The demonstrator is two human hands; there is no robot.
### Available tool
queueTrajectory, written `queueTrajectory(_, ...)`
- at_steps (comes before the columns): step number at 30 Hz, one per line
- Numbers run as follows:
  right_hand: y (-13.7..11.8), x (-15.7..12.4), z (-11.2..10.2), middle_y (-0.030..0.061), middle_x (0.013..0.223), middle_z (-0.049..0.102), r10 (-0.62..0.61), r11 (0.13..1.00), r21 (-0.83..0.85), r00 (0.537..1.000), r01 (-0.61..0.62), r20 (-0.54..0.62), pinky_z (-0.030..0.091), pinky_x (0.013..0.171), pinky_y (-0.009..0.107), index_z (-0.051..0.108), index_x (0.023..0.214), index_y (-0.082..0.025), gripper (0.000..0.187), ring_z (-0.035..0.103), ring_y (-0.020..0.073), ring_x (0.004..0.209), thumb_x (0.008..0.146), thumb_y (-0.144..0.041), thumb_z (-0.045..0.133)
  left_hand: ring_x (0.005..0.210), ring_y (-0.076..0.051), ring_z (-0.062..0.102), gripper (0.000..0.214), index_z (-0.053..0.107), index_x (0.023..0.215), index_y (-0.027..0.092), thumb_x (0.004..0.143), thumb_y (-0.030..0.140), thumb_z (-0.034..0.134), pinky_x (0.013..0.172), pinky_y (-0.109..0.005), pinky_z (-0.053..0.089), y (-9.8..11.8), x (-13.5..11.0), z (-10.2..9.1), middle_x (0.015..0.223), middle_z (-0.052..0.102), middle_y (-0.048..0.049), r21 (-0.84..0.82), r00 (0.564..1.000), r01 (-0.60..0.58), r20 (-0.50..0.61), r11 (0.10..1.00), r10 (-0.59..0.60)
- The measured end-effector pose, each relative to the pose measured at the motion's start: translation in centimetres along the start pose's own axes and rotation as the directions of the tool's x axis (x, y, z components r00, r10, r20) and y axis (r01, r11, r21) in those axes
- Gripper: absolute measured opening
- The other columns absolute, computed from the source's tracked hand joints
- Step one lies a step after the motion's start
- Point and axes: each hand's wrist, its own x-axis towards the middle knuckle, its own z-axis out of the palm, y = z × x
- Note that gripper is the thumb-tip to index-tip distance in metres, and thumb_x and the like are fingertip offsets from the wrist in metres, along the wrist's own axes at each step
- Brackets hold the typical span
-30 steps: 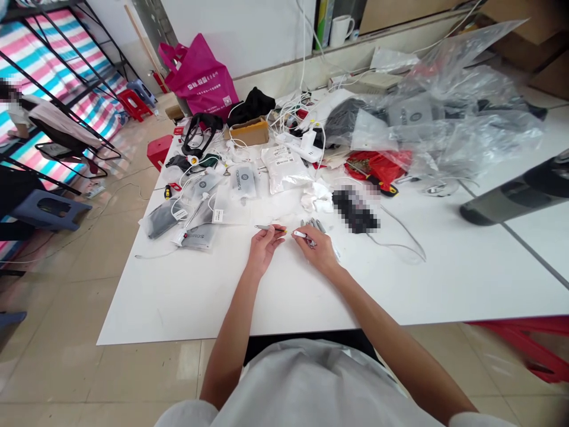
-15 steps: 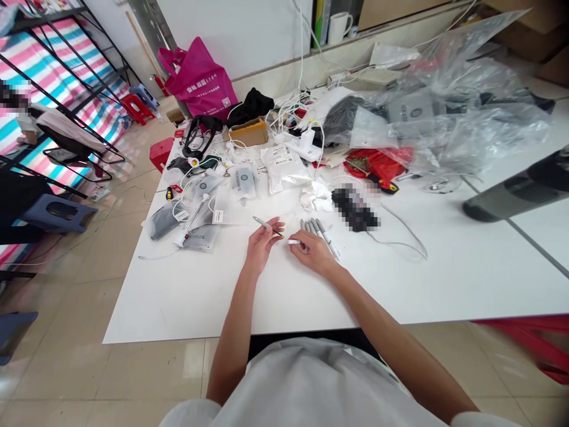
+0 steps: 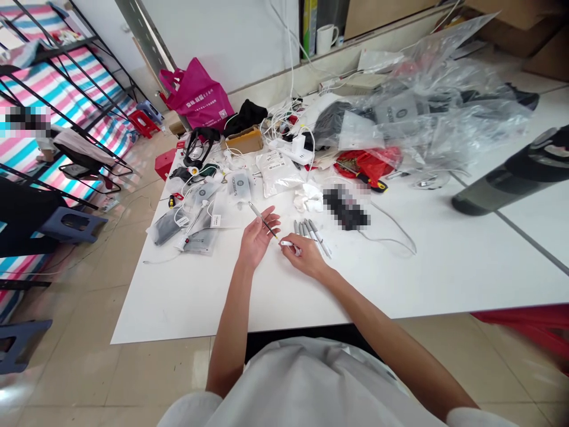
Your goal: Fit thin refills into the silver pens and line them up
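My left hand holds the grey upper half of a pen under its thumb, its other fingers loosely spread. A thin dark refill sticks out of that half and slants down toward my right hand. My right hand is closed on a white pen barrel, whose end is close to the refill's tip; whether they touch I cannot tell. Just beyond my right hand, several grey-and-white pens lie side by side on the white table.
Plastic-bagged items lie to the left, with a white packet and crumpled tissue beyond my hands. Cables, a red bag and clear plastic bags fill the back. A dark bottle lies at right.
My hands have come closer together, bringing the refill's tip near the white barrel. More of the refill shows now. The view has shifted slightly to the right.
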Motion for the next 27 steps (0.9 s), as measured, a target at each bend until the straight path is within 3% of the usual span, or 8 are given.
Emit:
queueTrajectory(10,-0.6,0.0,-0.1,-0.0008,0.077,0.064,0.014,0.998,0.067,1.0,-0.014,-0.009,0.042,0.063,0.029,0.066,0.091,-0.022,0.01,0.054,0.0141,0.062,0.093,-0.02,0.056,0.101,-0.019,0.066,0.041,0.075,0.128,0.017,0.096,0.042,0.07,0.091,-0.032,0.051,0.1,0.0,-0.6,0.114,0.071,-0.0108,-0.008,0.998,-0.026,0.049,1.0,0.026)
queueTrajectory(16,0.2,0.1,0.2,-0.0003,0.08,0.063,0.064,0.997,0.049,0.997,-0.063,-0.03,0.043,0.063,0.032,0.066,0.094,-0.025,0.012,0.053,0.0158,0.064,0.098,-0.028,0.055,0.098,-0.019,0.069,0.032,0.079,0.113,0.015,0.094,0.041,0.074,0.09,-0.032,0.052,-2.3,0.0,-1.3,0.103,0.075,-0.0102,0.006,1.0,0.03,-0.002,1.0,-0.03)
queueTrajectory(19,0.7,0.2,0.2,0.0016,0.083,0.065,0.093,0.995,0.037,0.994,-0.091,-0.06,0.044,0.064,0.034,0.066,0.097,-0.026,0.017,0.054,0.018,0.067,0.101,-0.038,0.054,0.099,-0.02,0.072,0.03,0.078,0.11,0.015,0.095,0.04,0.074,0.089,-0.031,0.053,-4.1,0.2,-1.3,0.104,0.077,-0.0101,-0.106,0.993,0.112,-0.033,0.988,-0.116)
queueTrajectory(22,0.8,0.3,-0.1,0.0045,0.092,0.068,0.172,0.983,0.076,0.98,-0.164,-0.102,0.048,0.066,0.035,0.062,0.111,-0.025,0.025,0.059,0.0193,0.072,0.101,-0.047,0.057,0.1,-0.018,0.073,0.021,0.076,0.106,0.016,0.096,0.034,0.073,0.095,-0.032,0.054,-5.4,0.5,-1.8,0.101,0.077,-0.0063,-0.293,0.981,0.121,-0.11,0.948,-0.159)
queueTrajectory(24,0.7,0.4,-0.5,0.0061,0.098,0.068,0.213,0.973,0.112,0.969,-0.2,-0.123,0.05,0.07,0.035,0.057,0.119,-0.024,0.032,0.061,0.0195,0.077,0.104,-0.051,0.054,0.103,-0.016,0.073,0.015,0.075,0.104,0.017,0.098,0.03,0.07,0.101,-0.032,0.053,-5.6,0.8,-2.4,0.102,0.078,-0.0048,-0.407,0.971,0.117,-0.144,0.906,-0.19)
queueTrajectory(27,0.3,0.7,-1.3,0.0062,0.098,0.066,0.186,0.98,0.095,0.975,-0.174,-0.124,0.05,0.073,0.034,0.059,0.117,-0.023,0.031,0.06,0.0191,0.081,0.107,-0.051,0.048,0.116,-0.018,0.072,0.014,0.074,0.102,0.017,0.101,0.027,0.066,0.108,-0.033,0.051,-5.3,0.9,-3.3,0.115,0.077,-0.0074,-0.484,0.966,0.115,-0.148,0.867,-0.211)
